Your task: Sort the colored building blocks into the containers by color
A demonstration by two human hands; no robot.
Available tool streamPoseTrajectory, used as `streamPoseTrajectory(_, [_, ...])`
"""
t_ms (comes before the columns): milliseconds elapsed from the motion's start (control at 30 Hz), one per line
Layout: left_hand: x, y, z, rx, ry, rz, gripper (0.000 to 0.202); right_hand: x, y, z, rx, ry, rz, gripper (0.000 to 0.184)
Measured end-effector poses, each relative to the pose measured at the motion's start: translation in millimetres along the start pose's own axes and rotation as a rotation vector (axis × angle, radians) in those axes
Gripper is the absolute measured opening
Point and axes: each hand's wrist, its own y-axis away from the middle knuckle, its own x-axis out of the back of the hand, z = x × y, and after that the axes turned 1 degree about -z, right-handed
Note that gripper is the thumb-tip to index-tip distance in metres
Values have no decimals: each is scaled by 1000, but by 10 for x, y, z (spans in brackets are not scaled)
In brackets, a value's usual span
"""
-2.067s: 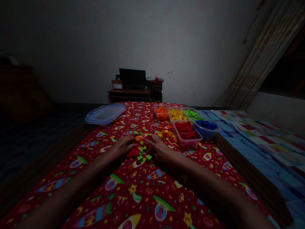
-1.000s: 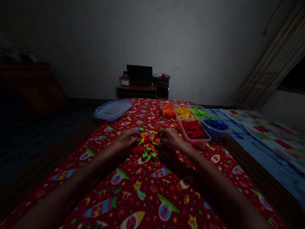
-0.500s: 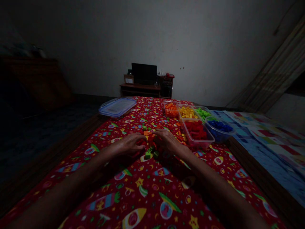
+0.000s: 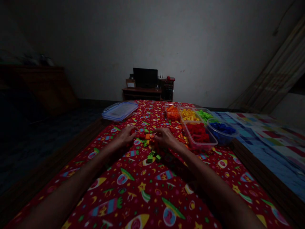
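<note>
A loose pile of small toy bricks (image 4: 149, 141), red, orange and green, lies on the red patterned cloth (image 4: 147, 190). My left hand (image 4: 126, 136) rests palm down at the pile's left edge, fingers loosely spread, tips by a red brick. My right hand (image 4: 166, 137) lies palm down on the pile's right side, fingers stretched over the bricks. Neither hand visibly grips anything. Two green bricks (image 4: 152, 158) sit a little nearer to me.
Clear tubs of sorted bricks stand at the right: orange (image 4: 172, 113), yellow (image 4: 189, 114), green (image 4: 204, 115), red (image 4: 198, 133) and a round blue one (image 4: 222, 128). A clear lid (image 4: 120, 110) lies far left. A chequered cloth (image 4: 269, 140) covers the right.
The view has shifted and both hands have slid a little farther away along the cloth. The bricks between them are more spread out than half a second ago.
</note>
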Motion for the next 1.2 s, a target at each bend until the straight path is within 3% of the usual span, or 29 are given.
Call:
streamPoseTrajectory(167, [-179, -111, 60, -150, -174, -167, 39, 403, -40, 390, -243, -136, 322, 34])
streamPoseTrajectory(300, [-265, -123, 58, -182, -201, -129, 33, 534, -8, 613, -400, -51, 448, 35])
streamPoseTrajectory(400, [-276, -119, 26, -188, -194, -123, 27, 462, 8, 623, -387, 77, 406, 31])
streamPoseTrajectory(467, [-267, -105, 30, -173, -192, -104, 27, 369, 9, 597, -358, 198, 310, 30])
streamPoseTrajectory(600, [-212, -84, 104, -92, -168, -70, 29, 241, -6, 563, -492, 354, 16, 25])
streamPoseTrajectory(667, [-163, -91, 146, -53, -125, -103, 32, 249, -18, 548, -521, 377, 3, 23])
streamPoseTrajectory(800, [-58, -123, 229, -24, 18, -136, 38, 319, -35, 424, -340, 332, 122, 27])
streamPoseTrajectory(900, [-43, -132, 299, -60, 32, -151, 37, 266, -21, 253, -162, 325, -17, 24])
streamPoseTrajectory(1000, [-148, -101, 367, -176, -44, -152, 31, 114, 29, 114, -47, 440, -153, 21])
streamPoseTrajectory(1100, [-331, -7, 440, -304, -152, -70, 21, -16, 71, 65, 14, 496, -150, 21])
streamPoseTrajectory(1200, [-449, 104, 538, -275, -288, -42, 15, -57, 64, 83, 22, 482, -115, 20])
